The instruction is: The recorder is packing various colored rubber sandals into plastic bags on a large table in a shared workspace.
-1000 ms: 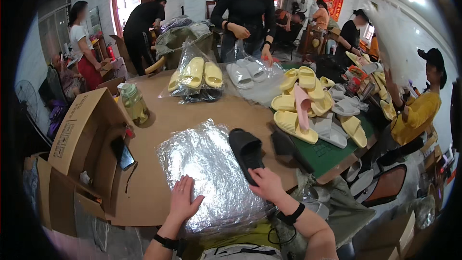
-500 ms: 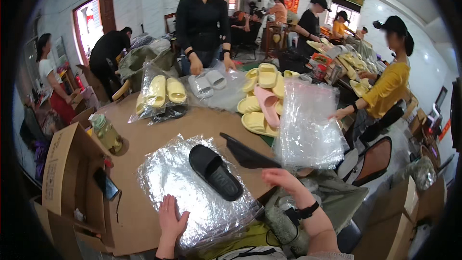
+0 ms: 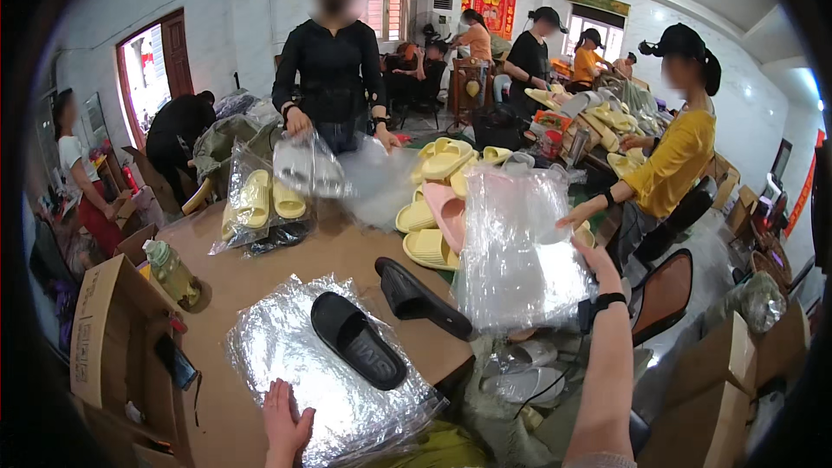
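Left hand (image 3: 286, 420) lies flat, fingers spread, gripping nothing, pressing the near edge of a stack of clear plastic bags (image 3: 334, 373) at lower centre of the frame. 1 black slipper (image 3: 358, 339) rests on top of that stack. A 2nd black slipper (image 3: 422, 298) lies on the brown worktop (image 3: 347, 251) just right of it, at the worktop's edge. Right hand (image 3: 594, 262), right of centre, is closed on the edge of a raised clear bag (image 3: 517, 247), which hangs upright in the air. Yellow and pink slippers (image 3: 438, 212) are piled behind it. A cardboard box (image 3: 108, 338) stands at lower left.
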Demonstrator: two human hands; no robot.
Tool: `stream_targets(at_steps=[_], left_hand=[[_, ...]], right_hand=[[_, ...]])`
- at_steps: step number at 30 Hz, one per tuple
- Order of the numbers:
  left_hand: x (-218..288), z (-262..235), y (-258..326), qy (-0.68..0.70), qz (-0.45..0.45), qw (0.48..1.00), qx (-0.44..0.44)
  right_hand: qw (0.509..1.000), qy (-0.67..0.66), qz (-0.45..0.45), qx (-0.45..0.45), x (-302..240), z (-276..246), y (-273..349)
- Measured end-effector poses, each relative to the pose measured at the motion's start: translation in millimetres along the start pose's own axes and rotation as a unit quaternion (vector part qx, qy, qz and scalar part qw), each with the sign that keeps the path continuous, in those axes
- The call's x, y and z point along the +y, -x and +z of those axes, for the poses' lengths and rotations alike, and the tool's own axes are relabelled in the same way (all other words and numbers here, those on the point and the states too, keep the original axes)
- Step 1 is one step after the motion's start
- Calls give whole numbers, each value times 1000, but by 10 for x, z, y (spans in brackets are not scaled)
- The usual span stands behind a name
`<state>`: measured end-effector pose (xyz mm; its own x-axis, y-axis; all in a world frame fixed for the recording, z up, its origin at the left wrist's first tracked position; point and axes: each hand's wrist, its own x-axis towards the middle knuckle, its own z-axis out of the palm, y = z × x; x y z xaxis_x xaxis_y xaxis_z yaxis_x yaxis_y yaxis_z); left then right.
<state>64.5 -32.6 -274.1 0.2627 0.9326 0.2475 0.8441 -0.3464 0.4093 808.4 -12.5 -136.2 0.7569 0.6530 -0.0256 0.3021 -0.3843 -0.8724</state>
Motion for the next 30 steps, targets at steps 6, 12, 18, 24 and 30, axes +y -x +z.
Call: stream_targets(at_steps=[6,12,18,24,30], left_hand=[[10,53,-10,-6,19,1000,6],[83,114,-87,7,11,1000,-11],[70,14,-13,-11,17,1000,0],[88,89,-105,26,4,1000,-3],[99,20,-89,12,4,1000,-4]], right_hand=[[993,61,101,-32,672,394,-80],[972,-91,182,-114,957,159,-253],[921,-211,206,-253,673,247,192],[942,-262,107,-181,768,321,104],[948,-282,-46,-140,-114,65,556]])
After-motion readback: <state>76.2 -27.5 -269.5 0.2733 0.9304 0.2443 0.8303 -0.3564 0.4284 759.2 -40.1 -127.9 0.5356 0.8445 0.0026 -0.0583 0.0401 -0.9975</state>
